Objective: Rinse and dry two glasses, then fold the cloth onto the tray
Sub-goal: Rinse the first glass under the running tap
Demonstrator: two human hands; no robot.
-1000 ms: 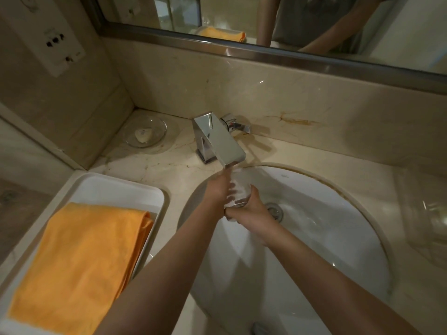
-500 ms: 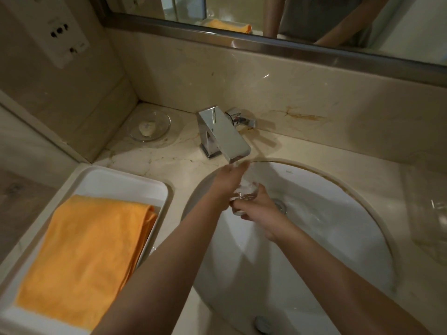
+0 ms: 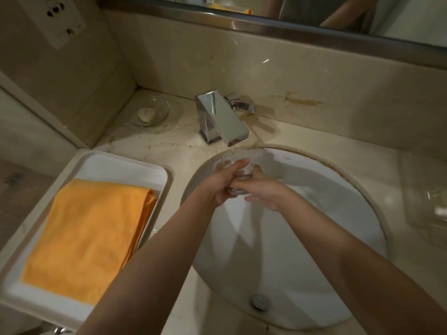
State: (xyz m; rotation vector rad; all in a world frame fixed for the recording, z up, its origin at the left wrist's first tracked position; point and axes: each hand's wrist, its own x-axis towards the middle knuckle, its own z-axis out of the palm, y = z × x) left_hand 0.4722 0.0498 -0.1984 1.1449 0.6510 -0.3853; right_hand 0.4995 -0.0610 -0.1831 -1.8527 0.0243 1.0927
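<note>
A clear glass (image 3: 238,171) is held under the chrome tap (image 3: 221,119), over the white sink (image 3: 338,189). Water runs from the spout into the glass's mouth. My left hand (image 3: 223,182) grips the glass from the left, fingers curled over its side. My right hand (image 3: 262,192) holds it from the right and below. A second clear glass (image 3: 433,201) stands on the counter at the right edge, blurred. The orange cloth (image 3: 89,235) lies folded in the white tray (image 3: 125,165) on the left.
A glass soap dish with a soap piece (image 3: 150,112) sits in the back left corner. The tap's lever (image 3: 240,105) points right. A wall socket (image 3: 60,18) is on the left wall. A mirror (image 3: 314,10) runs above the marble backsplash.
The glass has been turned and raised closer to the spout, its mouth now under the water. My left hand's fingers have wrapped further over it. The camera has tilted slightly downward.
</note>
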